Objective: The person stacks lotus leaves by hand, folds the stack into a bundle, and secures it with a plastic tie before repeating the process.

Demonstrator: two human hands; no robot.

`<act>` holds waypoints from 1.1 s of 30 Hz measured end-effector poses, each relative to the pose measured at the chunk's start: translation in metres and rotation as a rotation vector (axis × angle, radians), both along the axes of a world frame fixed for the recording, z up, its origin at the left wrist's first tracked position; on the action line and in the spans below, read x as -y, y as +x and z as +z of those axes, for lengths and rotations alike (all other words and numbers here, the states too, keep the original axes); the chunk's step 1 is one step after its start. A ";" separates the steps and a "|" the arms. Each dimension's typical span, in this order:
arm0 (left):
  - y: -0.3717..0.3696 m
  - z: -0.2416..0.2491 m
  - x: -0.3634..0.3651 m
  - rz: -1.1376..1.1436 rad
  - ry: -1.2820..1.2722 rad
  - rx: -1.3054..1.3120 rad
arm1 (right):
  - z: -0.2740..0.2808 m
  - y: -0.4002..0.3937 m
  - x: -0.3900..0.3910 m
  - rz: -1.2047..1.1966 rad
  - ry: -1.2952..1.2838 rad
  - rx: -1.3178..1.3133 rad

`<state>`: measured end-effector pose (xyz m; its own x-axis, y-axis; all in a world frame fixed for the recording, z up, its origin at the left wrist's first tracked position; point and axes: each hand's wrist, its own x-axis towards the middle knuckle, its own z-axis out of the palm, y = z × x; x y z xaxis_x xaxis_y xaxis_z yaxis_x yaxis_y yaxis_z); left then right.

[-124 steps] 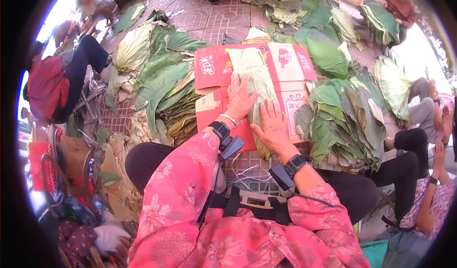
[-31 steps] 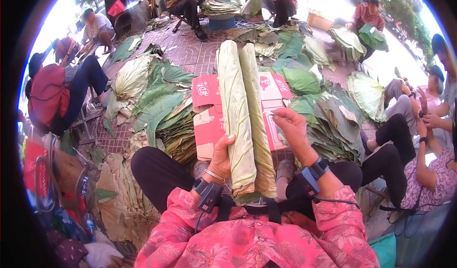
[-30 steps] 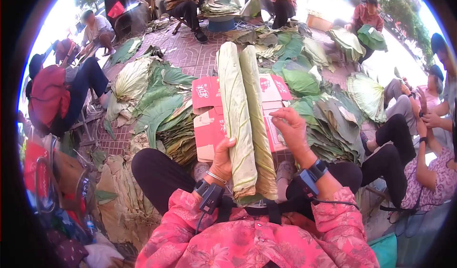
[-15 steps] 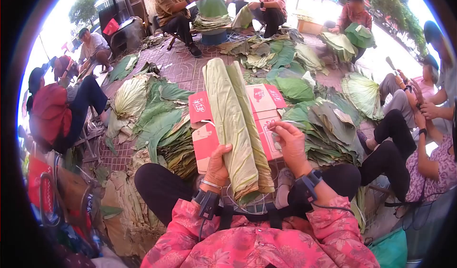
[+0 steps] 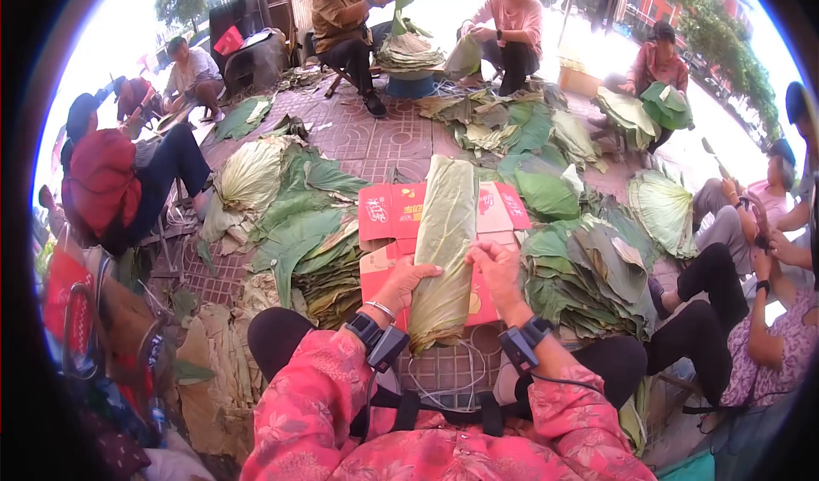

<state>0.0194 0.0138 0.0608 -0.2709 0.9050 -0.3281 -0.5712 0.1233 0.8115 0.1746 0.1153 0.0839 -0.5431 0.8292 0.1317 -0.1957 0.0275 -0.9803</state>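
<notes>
The leaf bundle [image 5: 444, 250] is a long, folded sheaf of large leaves — pale olive-green, with lighter veins running lengthwise down its face. It lies flat, its long axis pointing from about 6 o'clock toward 12 o'clock, leaning slightly to 1 o'clock at the far end. The far end is squared off and broad; the near end narrows and frays into browner, ragged edges. It rests on flattened red cardboard [image 5: 388, 212] — which shows at 9 o'clock and 3 o'clock of it.
</notes>
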 end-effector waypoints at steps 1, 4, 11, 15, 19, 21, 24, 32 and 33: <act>-0.001 -0.005 -0.003 0.027 -0.011 -0.032 | -0.017 -0.012 -0.002 -0.002 0.051 0.034; -0.007 -0.033 -0.009 0.024 -0.062 -0.274 | -0.045 -0.036 -0.014 0.045 0.271 0.281; 0.002 -0.079 -0.010 0.547 -0.156 -1.072 | -0.096 -0.059 -0.013 0.090 0.213 0.438; -0.005 -0.088 -0.012 0.717 -0.022 -0.984 | -0.088 -0.059 -0.008 0.059 0.231 0.446; -0.001 -0.041 -0.007 0.678 0.062 -0.983 | -0.098 -0.059 -0.012 0.112 0.168 0.417; -0.001 -0.030 -0.009 0.543 0.206 -1.101 | -0.100 -0.060 -0.015 0.141 0.113 0.376; 0.010 -0.034 -0.014 0.438 0.146 -0.822 | -0.099 -0.058 -0.014 0.165 -0.152 0.184; 0.005 -0.047 -0.034 0.200 -0.066 -1.201 | -0.115 -0.047 -0.022 0.261 -0.272 0.029; 0.002 -0.051 -0.035 0.216 -0.045 -1.142 | -0.111 -0.048 -0.020 0.273 -0.248 0.074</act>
<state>0.0217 0.0487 0.0095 -0.5771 0.7975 0.1757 0.4770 0.1546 0.8652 0.1268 0.1350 -0.0271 -0.7494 0.6541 -0.1029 -0.0913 -0.2561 -0.9623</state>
